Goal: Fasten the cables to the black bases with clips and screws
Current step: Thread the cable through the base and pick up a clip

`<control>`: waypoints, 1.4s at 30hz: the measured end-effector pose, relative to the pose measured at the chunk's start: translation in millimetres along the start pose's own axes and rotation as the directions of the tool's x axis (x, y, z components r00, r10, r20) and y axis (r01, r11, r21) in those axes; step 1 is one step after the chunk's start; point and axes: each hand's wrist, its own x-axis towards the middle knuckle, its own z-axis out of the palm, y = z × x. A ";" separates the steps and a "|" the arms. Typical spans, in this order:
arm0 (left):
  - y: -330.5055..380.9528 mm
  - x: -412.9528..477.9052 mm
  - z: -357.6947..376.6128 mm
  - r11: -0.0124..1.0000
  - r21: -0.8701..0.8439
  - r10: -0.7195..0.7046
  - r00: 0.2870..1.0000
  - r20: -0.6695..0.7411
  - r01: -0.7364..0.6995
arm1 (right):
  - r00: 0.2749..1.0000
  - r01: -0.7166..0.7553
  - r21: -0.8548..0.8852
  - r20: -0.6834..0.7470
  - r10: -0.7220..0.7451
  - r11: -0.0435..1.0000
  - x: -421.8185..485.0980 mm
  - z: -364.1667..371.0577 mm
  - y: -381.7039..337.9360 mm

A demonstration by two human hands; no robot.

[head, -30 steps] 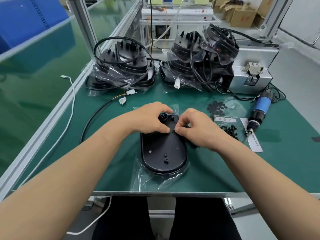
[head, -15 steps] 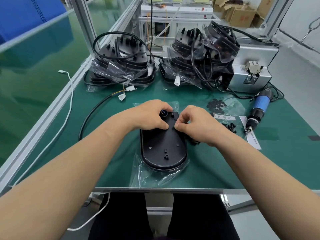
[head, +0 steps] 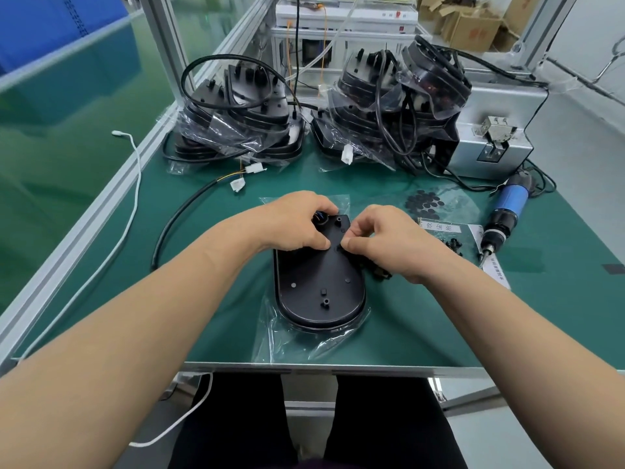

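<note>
Oval black base [head: 319, 286] lies flat on clear plastic, cable [head: 182, 218] entering its far end.

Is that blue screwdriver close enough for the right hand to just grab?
Probably yes. The blue screwdriver lies uncovered on the mat, to the right of the right hand, with only small black parts between. But the hand is busy pinching something at the black base.

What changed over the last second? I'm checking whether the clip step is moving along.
Almost nothing. Both hands stay on the far end of the black base: left hand over the cable entry, right hand pinching something too small to tell. The screwdriver lies untouched.
</note>
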 end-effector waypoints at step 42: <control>-1.5 0.0 2.2 0.999 -0.006 0.043 0.999 -0.020 -0.043 | 0.999 0.032 -0.055 -0.005 -0.033 0.998 -1.7 3.1 -6.3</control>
